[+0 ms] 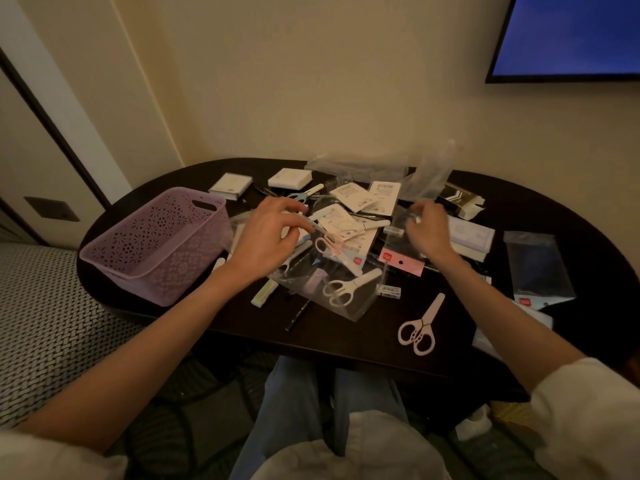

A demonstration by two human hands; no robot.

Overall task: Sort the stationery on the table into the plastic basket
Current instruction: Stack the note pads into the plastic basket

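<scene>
A lilac plastic basket [152, 244] stands on the left of the dark oval table [346, 337]; nothing shows inside it. Stationery lies heaped in the middle: white packets [349, 195], pens, small scissors in a clear bag [341, 289], and loose pink scissors [420, 327] near the front edge. My left hand [268, 233] hovers over the heap with fingers curled, pinching a thin clear wrapper or pen. My right hand [427, 230] holds a blurred clear plastic bag [429, 178] that rises above it.
Two white boxes [290, 177] sit at the back of the table. A dark pouch in clear wrap [536, 268] lies at the right. A wall stands close behind, a screen [568, 36] hangs upper right, and a woven seat [41, 323] is left.
</scene>
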